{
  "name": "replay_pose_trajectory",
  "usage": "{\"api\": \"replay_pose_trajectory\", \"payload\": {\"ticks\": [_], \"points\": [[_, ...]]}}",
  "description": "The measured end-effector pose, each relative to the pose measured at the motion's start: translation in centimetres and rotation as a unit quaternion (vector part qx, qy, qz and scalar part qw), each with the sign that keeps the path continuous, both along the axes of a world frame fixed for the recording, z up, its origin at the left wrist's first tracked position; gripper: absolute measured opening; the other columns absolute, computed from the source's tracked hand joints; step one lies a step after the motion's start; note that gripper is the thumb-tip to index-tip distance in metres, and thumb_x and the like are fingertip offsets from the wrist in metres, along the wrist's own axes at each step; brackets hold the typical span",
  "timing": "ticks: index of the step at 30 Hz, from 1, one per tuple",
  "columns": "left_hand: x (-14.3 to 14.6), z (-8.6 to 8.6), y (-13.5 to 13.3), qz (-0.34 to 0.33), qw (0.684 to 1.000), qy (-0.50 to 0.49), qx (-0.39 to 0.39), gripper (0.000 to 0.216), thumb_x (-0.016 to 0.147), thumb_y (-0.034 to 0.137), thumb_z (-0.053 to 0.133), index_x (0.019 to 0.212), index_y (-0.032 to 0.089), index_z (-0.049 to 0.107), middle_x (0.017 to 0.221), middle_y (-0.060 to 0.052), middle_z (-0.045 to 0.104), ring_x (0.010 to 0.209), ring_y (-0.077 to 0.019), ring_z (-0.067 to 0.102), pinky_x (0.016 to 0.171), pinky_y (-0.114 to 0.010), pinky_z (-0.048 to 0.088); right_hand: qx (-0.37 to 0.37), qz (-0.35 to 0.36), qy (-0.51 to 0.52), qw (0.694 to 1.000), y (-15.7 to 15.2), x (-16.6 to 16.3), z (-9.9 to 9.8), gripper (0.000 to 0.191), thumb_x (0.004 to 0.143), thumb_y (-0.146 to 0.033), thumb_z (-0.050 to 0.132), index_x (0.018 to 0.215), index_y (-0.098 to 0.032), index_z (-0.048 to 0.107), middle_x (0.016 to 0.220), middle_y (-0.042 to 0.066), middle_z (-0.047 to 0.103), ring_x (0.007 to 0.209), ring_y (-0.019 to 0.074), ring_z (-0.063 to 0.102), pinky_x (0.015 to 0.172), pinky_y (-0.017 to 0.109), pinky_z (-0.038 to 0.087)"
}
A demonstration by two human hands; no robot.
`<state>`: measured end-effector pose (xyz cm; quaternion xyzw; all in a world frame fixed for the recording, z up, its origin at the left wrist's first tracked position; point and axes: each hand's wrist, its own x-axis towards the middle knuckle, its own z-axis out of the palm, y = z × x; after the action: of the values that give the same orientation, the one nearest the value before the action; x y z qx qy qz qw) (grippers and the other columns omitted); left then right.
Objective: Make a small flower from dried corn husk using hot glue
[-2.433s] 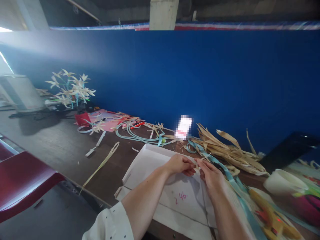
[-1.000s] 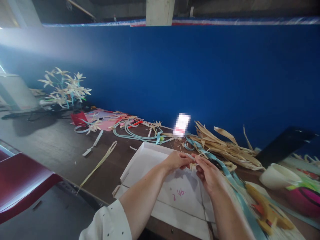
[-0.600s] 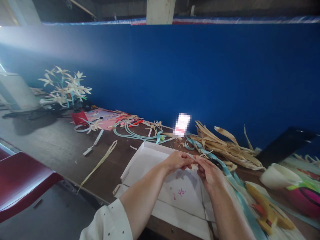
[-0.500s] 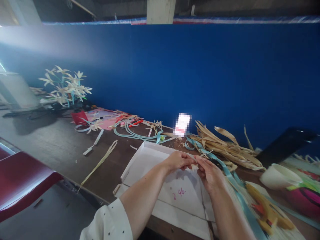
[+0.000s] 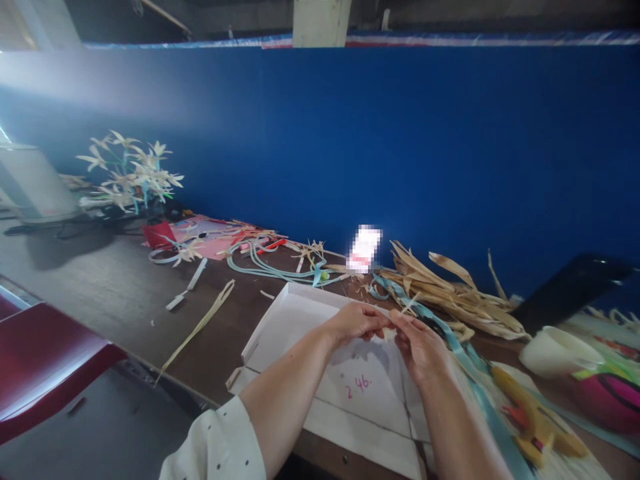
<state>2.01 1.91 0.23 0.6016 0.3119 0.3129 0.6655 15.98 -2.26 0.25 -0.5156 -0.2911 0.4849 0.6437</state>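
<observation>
Over an opened-out white cardboard box (image 5: 280,333) marked with pink numbers, my two hands meet fingertip to fingertip. My left hand (image 5: 357,322) is closed in a pinch, and my right hand (image 5: 417,340) pinches close beside it. Between them a small pale piece of husk (image 5: 389,335) shows below the fingertips, mostly hidden by the fingers. Thin pale tips (image 5: 411,305) stick up just behind my right fingers; I cannot tell whether they belong to the same piece. Dried corn husks (image 5: 445,297) lie in a heap beyond my right hand.
A yellow glue gun (image 5: 535,427) and light-blue ribbon (image 5: 460,340) lie to the right, near a white cup (image 5: 560,350). Light-blue cords (image 5: 265,268) and a pale husk strip (image 5: 203,323) are left of the box. Husk flowers (image 5: 135,173) stand far left, before a blue partition (image 5: 320,147).
My right fingers have shifted very slightly at the pinch. Otherwise both hands and everything on the table stay in place.
</observation>
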Motion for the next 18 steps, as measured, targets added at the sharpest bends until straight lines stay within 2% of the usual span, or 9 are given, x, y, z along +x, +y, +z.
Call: {"api": "replay_pose_trajectory", "payload": {"ticks": [13,18], "points": [[0.04,0.1,-0.17,-0.01,0.998,0.0,0.054,0.048,0.068,0.054,0.066,0.092,0.012,0.07,0.06,0.001,0.056,0.048,-0.0054,0.038,0.049,-0.022,0.028,0.003,-0.014,-0.006,1.0,0.01,0.1,-0.51,0.038,0.046,-0.036,0.088,0.059,-0.015,0.059,0.049,-0.006,0.042,0.043,0.0038,0.031,0.037,0.018,0.024],[-0.19,0.66,-0.41,-0.004,0.996,0.037,0.087,0.046,0.069,0.053,0.066,0.09,0.013,0.071,0.059,0.001,0.056,0.048,-0.0056,0.037,0.049,-0.022,0.027,-0.008,-0.009,-0.006,1.0,-0.16,-0.14,-0.22,0.039,0.047,-0.037,0.087,0.058,-0.016,0.056,0.048,-0.008,0.039,0.042,0.0038,0.029,0.037,0.018,0.024]]}}
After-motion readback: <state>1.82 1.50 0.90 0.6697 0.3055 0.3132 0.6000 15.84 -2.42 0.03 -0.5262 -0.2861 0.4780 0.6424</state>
